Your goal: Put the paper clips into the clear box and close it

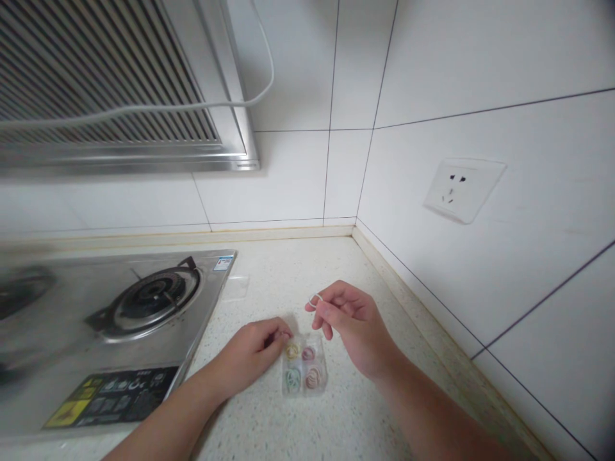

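A small clear plastic box lies on the speckled countertop, with several compartments holding coiled elastic bands in yellow, red, green and pink. My left hand rests beside the box's left edge, fingers curled, fingertips touching its top left corner. My right hand hovers just above and right of the box, pinching a small pale band between thumb and forefinger.
A steel gas stove with a black burner fills the left. The box's clear lid lies by the stove's corner. White tiled walls meet at the back; a wall socket sits at right. A range hood hangs above.
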Motion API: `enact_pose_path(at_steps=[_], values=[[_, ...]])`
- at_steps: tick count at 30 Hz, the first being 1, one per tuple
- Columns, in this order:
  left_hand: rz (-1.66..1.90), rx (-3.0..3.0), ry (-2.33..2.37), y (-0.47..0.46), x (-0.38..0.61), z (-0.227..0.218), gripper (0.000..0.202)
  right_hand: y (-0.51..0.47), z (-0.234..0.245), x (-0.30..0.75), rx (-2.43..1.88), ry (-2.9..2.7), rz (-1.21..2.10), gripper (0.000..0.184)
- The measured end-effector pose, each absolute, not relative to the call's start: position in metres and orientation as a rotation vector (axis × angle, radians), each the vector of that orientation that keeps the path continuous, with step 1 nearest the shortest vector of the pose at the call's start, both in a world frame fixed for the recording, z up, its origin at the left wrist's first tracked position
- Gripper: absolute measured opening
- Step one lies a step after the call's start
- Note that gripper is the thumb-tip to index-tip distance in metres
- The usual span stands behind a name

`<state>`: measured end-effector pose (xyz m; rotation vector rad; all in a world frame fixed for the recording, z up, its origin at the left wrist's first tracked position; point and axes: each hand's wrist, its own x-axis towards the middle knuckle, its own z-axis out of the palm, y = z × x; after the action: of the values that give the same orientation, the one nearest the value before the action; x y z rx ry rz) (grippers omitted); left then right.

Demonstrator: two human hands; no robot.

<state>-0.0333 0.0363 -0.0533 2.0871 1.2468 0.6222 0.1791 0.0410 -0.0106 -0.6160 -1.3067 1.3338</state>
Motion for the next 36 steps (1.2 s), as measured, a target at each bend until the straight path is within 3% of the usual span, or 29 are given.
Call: enact_pose_path(at_steps=[36], values=[[0.629, 2.086, 1.242, 0.0381, -0.0364, -0.0579, 0.022, 0.0427, -0.0103, 0.1811, -0.636, -1.349, 1.301, 0.017]])
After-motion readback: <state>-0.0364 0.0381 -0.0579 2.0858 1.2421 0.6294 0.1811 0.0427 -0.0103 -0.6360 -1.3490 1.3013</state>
